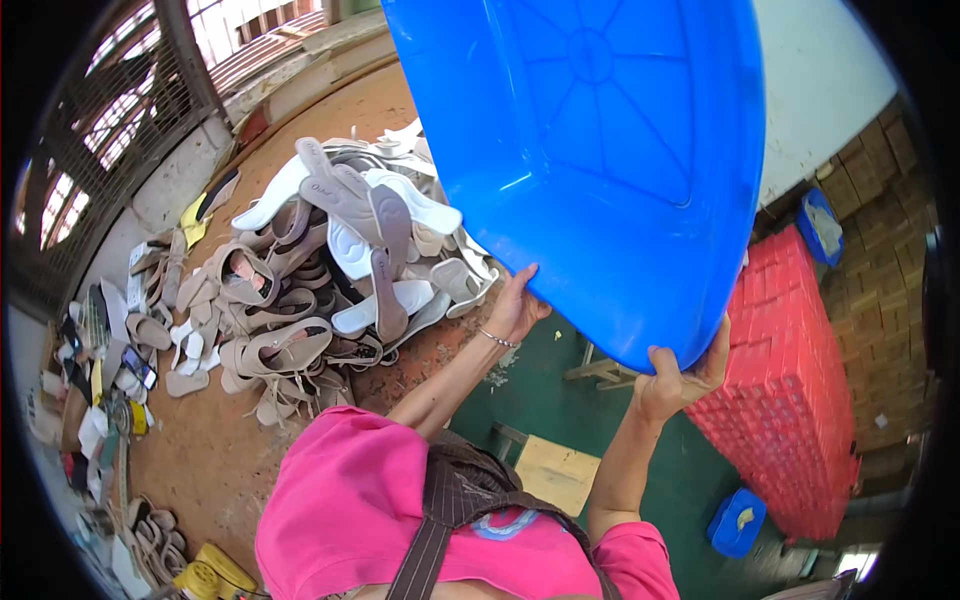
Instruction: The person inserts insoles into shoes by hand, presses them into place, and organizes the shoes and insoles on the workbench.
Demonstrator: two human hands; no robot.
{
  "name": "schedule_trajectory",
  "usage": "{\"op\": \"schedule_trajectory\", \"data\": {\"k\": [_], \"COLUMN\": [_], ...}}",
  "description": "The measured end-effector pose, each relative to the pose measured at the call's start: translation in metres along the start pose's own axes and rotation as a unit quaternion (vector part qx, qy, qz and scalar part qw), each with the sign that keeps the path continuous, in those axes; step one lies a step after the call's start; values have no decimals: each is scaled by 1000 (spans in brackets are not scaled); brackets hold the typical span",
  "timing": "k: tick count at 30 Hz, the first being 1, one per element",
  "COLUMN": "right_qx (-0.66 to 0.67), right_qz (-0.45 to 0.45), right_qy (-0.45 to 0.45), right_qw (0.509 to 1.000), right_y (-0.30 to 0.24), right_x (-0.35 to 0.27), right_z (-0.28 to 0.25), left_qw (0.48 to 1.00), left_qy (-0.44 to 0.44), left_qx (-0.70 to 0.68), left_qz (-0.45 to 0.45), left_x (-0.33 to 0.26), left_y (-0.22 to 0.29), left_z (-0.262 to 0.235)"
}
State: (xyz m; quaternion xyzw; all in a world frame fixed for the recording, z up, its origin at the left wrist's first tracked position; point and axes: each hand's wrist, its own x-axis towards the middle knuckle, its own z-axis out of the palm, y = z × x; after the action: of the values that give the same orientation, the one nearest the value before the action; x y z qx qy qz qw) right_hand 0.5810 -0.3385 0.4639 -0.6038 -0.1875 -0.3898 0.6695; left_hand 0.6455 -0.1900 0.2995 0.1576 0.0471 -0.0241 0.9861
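A large blue plastic basin point(600, 200) is held up and tilted, its bare inside facing me. My left hand point(517, 305) is closed on its lower left rim. My right hand point(682, 380) grips the rim at the lower right corner. Left of the basin, a heap of beige and white insoles point(350, 195) lies over a pile of beige shoes point(285, 345). Several insoles touch or lie very near the basin's left edge; whether any are still moving I cannot tell. More shoes are under the heap, partly hidden.
The pile lies on a worn brown table point(190, 450). A small wooden stool point(555, 470) stands on the green floor. On the right are stacked red boxes point(780, 400), brown cartons point(880, 290) and a small blue tub point(737, 522). A phone point(138, 367) lies among clutter at left.
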Motion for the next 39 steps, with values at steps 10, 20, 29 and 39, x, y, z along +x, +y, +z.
{"op": "schedule_trajectory", "data": {"k": [10,20,29,39], "right_qx": [-82,-28,83,141], "right_qz": [62,387,404,197], "right_qy": [173,434,738,892], "right_qw": [980,813,534,382], "right_y": [-28,-51,-155,-198], "right_x": [-61,-224,-406,-563], "right_z": [-99,-244,-317,-369], "left_qw": [992,864,620,444], "left_qy": [6,-33,-145,-410], "left_qx": [121,479,652,591], "left_qz": [-23,-153,-412,-534], "left_x": [-24,-88,-216,-276], "left_y": [-54,-144,-309,-396], "left_z": [-7,-14,-28,-11]}}
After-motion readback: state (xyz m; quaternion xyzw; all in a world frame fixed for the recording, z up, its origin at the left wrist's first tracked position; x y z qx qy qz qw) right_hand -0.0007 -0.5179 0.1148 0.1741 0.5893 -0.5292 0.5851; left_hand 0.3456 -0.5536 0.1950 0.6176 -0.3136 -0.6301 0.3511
